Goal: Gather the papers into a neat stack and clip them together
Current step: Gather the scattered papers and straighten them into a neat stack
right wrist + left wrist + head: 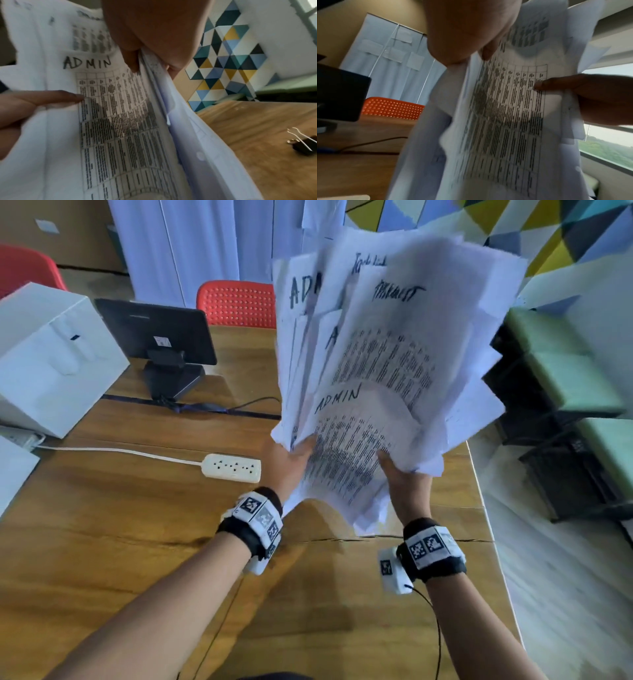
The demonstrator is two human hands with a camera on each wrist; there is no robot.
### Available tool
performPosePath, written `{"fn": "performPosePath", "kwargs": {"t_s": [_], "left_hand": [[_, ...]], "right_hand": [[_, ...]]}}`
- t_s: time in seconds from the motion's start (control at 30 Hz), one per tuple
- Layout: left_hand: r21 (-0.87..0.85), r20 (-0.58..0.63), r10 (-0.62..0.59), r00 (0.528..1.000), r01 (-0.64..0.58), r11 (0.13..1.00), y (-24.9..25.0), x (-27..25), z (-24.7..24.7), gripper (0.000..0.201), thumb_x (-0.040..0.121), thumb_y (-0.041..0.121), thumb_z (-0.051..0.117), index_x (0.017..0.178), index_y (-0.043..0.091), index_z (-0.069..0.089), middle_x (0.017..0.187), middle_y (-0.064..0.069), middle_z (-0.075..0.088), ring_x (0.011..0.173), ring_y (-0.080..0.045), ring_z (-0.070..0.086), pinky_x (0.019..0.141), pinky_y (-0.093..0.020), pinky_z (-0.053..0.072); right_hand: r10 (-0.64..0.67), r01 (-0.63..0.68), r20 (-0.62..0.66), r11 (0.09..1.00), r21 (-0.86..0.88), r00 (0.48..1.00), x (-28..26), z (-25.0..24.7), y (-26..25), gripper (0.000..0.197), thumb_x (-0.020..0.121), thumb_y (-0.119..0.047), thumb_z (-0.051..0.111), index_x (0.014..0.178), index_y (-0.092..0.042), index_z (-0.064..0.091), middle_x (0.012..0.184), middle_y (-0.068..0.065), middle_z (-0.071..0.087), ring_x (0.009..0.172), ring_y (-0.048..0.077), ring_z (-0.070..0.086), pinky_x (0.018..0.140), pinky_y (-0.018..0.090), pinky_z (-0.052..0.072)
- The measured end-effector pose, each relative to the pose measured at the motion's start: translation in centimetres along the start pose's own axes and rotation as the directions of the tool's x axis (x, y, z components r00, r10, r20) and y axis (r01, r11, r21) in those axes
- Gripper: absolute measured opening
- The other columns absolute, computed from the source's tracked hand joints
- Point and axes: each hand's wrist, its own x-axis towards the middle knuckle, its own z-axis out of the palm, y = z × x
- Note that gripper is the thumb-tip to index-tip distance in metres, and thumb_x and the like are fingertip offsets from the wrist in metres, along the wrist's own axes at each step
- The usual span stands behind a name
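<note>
Head view: left hand (286, 462) and right hand (404, 477) both pinch the fanned, uneven papers (383, 364) by their lower edges, raised above the table (102, 508); binder clip (303, 143) lies on the wood.

Loose fanned sheaf of white printed papers (383, 364): motion-blurred in the head view, table text illegible; fingers of both hands hidden behind it; small black binder clip with silver wire arms (303, 143): cut by the right wrist view's right edge, blurred; red perforated plastic chair (239, 302): largely hidden behind the wooden table (120, 525) and the papers.
</note>
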Motion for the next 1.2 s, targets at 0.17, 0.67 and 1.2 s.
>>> {"fn": "performPosePath", "kwargs": {"t_s": [0.17,0.67,1.2], "left_hand": [[0.03,0.151,-0.18,0.972,0.178,0.984,-1.1,0.6,-1.0,0.034,0.072,0.029,0.081,0.096,0.009,0.068,0.1,-0.012,0.07,0.091,-0.026,0.067,0.088,-0.043,0.053],[0.076,0.345,-0.203,0.917,0.188,0.979,-5.0,2.6,-3.0,0.052,0.067,0.023,0.083,0.114,0.015,0.064,0.111,0.002,0.068,0.112,-0.023,0.063,0.093,-0.034,0.047],[-0.117,0.264,-0.111,0.958,0.146,0.982,-4.8,2.6,-3.0,0.044,0.072,0.021,0.082,0.112,0.025,0.066,0.116,0.006,0.069,0.112,-0.014,0.063,0.104,-0.036,0.045]], "right_hand": [[0.113,-0.126,0.177,0.99,0.061,0.978,-0.3,-2.5,0.8,0.013,0.076,-0.003,0.076,0.085,-0.011,0.072,0.078,-0.007,0.073,0.067,-0.004,0.066,0.067,0.014,0.051],[0.071,-0.098,0.259,0.991,0.093,0.963,0.0,-5.0,4.3,0.037,0.065,0.004,0.08,0.098,0.013,0.065,0.09,0.018,0.071,0.08,0.021,0.068,0.074,0.032,0.054],[0.06,-0.086,0.193,0.987,0.133,0.979,-0.5,-3.5,1.3,0.026,0.077,0.001,0.073,0.089,-0.021,0.068,0.093,-0.001,0.073,0.087,0.015,0.07,0.078,0.028,0.056]]}}
